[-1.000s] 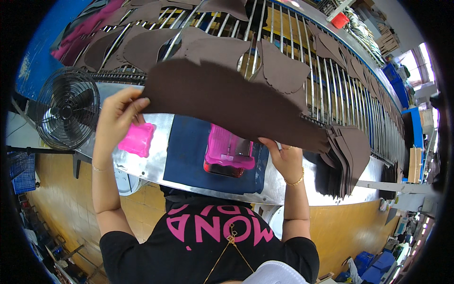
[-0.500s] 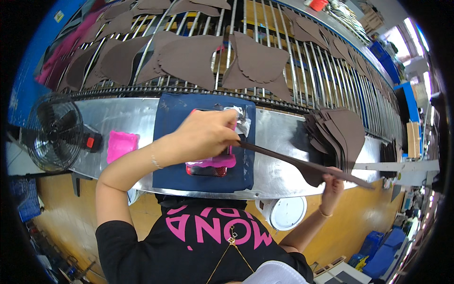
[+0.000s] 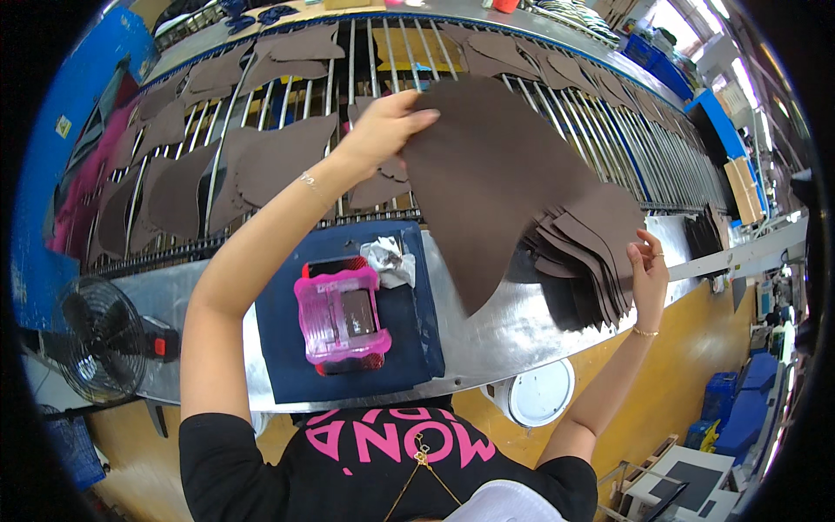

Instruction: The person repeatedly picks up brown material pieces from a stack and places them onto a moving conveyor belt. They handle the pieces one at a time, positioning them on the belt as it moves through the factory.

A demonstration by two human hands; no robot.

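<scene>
My left hand [image 3: 389,130] is raised over the near rows of the rack, its thumb and fingers closed on the edge of a large brown sheet piece [image 3: 496,165]. That piece hangs out to the right, covering some of the rack and part of a fanned stack of matching brown pieces [image 3: 596,261]. My right hand [image 3: 648,270] is at the right edge of this stack. Its thumb and forefinger are bent and apart; contact with the edge is unclear. A pink scalloped tray [image 3: 313,317] with a dark block [image 3: 357,311] inside stands on a dark blue mat [image 3: 291,365].
A rack of metal bars [image 3: 609,143] with rows of brown pieces runs beyond the metal table [image 3: 470,361]. Crumpled white cloth [image 3: 390,264] lies by the pink tray. A black fan [image 3: 100,339] is at left, a white lidded bucket [image 3: 539,393] in front, a white bar [image 3: 748,252] at right.
My left hand has moved up and away over the rack, and the brown piece has turned from edge-on to flat. My right hand has shifted to the stack's edge. The view has shifted too.
</scene>
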